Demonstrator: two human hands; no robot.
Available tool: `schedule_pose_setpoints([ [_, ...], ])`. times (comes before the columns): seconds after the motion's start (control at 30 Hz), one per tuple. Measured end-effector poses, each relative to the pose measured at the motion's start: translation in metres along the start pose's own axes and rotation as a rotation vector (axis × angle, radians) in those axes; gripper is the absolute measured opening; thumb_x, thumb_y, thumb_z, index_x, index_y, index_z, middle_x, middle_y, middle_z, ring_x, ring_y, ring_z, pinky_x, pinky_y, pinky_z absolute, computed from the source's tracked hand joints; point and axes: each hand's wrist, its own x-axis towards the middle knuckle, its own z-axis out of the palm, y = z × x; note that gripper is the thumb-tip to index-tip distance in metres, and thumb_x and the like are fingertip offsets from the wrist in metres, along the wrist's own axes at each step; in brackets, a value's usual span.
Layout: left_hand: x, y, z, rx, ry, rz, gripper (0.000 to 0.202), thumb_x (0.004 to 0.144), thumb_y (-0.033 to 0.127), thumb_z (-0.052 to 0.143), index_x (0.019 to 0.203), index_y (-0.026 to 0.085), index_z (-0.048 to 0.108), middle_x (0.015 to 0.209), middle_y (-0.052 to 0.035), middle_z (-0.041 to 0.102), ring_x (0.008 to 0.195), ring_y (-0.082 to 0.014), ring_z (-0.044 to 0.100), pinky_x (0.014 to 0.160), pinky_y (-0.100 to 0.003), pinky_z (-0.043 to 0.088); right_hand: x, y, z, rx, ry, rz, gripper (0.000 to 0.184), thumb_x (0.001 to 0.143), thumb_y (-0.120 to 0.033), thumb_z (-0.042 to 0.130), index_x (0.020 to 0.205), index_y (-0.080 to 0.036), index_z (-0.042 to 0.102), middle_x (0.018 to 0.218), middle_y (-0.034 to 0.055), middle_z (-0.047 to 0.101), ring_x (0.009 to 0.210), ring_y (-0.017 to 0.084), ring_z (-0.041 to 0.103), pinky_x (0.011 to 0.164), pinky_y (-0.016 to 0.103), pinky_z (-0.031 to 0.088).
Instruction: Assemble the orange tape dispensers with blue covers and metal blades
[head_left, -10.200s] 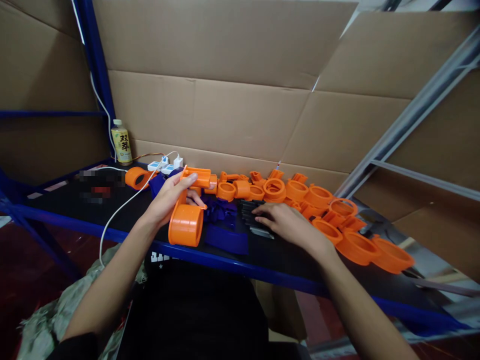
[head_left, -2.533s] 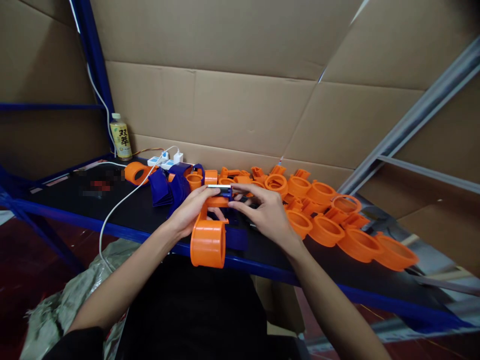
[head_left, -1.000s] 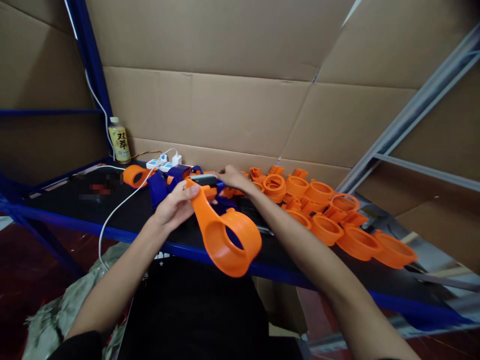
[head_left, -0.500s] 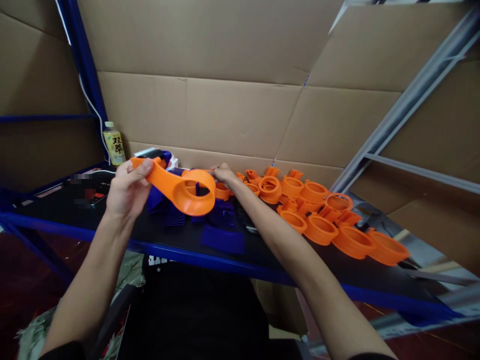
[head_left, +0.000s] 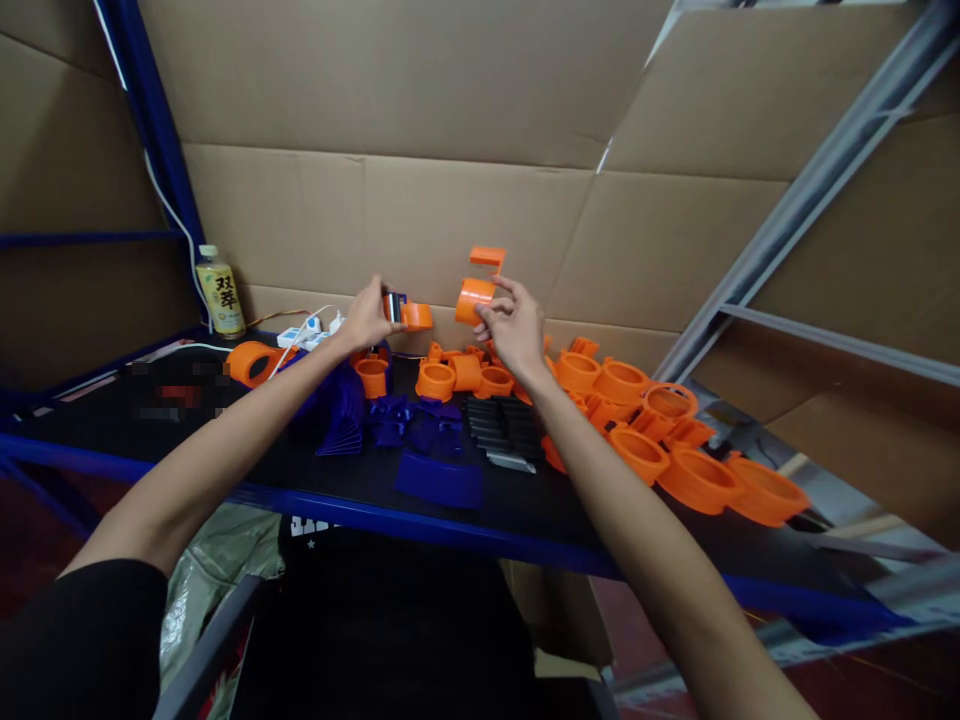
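My left hand (head_left: 366, 318) is raised over the back of the shelf, closed on an orange plastic piece (head_left: 414, 316) with a blue and metal end. How much of that piece lies behind the hand I cannot tell. My right hand (head_left: 516, 328) is lifted beside it, fingers pinched on a small orange cylindrical part (head_left: 475, 296) with a flat tab on top. The two held parts are a short gap apart, above the row of orange pieces.
On the black shelf (head_left: 570, 505) lie several orange rings (head_left: 697, 478), dark blue parts (head_left: 439, 478), black strips (head_left: 504, 428) and an orange ring-handled part (head_left: 251, 362). A drink bottle (head_left: 220, 293) and a white power strip (head_left: 300, 334) stand at the back left. Cardboard lines the back.
My left hand has carried its orange piece up and toward the back. My right hand has picked a small orange part out of the pile and lifted it beside the left hand.
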Motion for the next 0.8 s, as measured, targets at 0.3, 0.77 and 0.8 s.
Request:
schedule_pose_setpoints([
  [0.3, -0.010, 0.028, 0.024, 0.474, -0.461, 0.047, 0.067, 0.068, 0.007, 0.075, 0.130, 0.014, 0.052, 0.139, -0.0233, 0.052, 0.128, -0.0398, 0.054, 0.104, -0.050, 0.044, -0.021, -0.002, -0.019, -0.074, -0.020, -0.042, 0.059, 0.089, -0.032, 0.066, 0.144, -0.023, 0.048, 0.086, 0.0010, 0.067, 0.062, 0.014, 0.067, 0.057, 0.027, 0.060],
  [0.77, -0.044, 0.082, -0.037, -0.396, -0.087, -0.186, 0.046, 0.097, 0.052, 0.051, 0.119, 0.015, 0.066, 0.129, -0.0180, 0.067, 0.122, -0.0315, 0.061, 0.105, -0.047, 0.047, -0.073, -0.046, -0.022, -0.024, -0.214, -0.109, 0.065, 0.090, -0.035, 0.070, 0.149, -0.030, 0.045, 0.096, 0.0018, 0.069, 0.063, 0.013, 0.066, 0.060, 0.029, 0.062],
  [0.8, -0.053, 0.091, -0.038, -0.591, -0.077, -0.256, 0.050, 0.094, 0.057, 0.055, 0.119, 0.015, 0.066, 0.129, -0.0188, 0.067, 0.122, -0.0334, 0.062, 0.101, -0.049, 0.050, -0.083, -0.054, -0.019, -0.005, -0.259, -0.103, 0.066, 0.090, -0.035, 0.071, 0.151, -0.031, 0.044, 0.097, 0.0017, 0.069, 0.063, 0.013, 0.066, 0.060, 0.029, 0.062],
])
